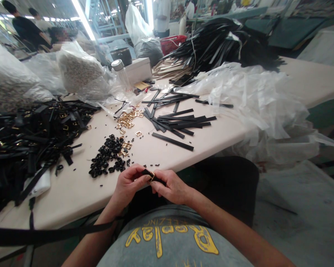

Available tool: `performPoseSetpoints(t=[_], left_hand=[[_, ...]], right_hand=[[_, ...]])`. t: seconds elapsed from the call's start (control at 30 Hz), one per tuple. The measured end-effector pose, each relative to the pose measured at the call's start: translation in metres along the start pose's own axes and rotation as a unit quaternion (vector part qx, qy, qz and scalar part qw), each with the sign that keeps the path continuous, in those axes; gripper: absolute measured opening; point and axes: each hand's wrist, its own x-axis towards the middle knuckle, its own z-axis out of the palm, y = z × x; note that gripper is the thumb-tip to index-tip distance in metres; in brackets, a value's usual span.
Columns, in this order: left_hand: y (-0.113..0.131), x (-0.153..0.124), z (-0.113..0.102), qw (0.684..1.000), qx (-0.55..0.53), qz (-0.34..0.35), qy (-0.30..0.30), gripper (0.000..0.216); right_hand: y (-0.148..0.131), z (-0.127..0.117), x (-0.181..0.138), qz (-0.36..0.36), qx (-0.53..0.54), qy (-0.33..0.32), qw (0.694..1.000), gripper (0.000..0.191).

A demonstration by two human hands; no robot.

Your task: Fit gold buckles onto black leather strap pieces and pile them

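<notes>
While both hands pinch it at the tabletop's [211, 144] near edge, I see the strap [145, 172] lying crosswise: left hand [127, 184] closed on its end, right hand [171, 186] closed beside the gold buckle [151, 176].

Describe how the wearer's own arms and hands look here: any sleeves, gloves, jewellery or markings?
Both forearms are bare to the frame edge, with no sleeve in view. The left hand and right hand wear no gloves, and no rings, watch or bracelet show. Between the arms lies a grey garment printed with yellow lettering.
</notes>
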Motion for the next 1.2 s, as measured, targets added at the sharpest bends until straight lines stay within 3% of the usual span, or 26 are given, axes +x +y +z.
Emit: performPoseSetpoints(t=[0.3, 0.67, 1.0, 1.2], left_hand=[[0.0029, -0.0012, 0.0000, 1.000, -0.013, 0.005, 0.019, 0.016], [0.0048, -0.0015, 0.0006, 0.995, -0.066, -0.074, -0.006, 0.025], [0.0071, 0.0002, -0.0014, 0.993, -0.067, -0.088, -0.044, 0.024], [0.0091, 0.0012, 0.0008, 0.995, -0.054, -0.075, -0.029, 0.021]], right_hand=[[-0.0019, 0.0003, -0.0004, 0.023, 0.016, 0.005, 1.000, 0.017], [-0.0039, -0.0002, 0.0024, 0.034, -0.032, -0.009, 0.999, 0.024], [-0.0014, 0.0006, 0.0009, 0.026, -0.040, -0.025, 0.999, 0.021], [-0.0022, -0.0012, -0.0004, -0.010, -0.062, -0.001, 0.998, 0.009]])
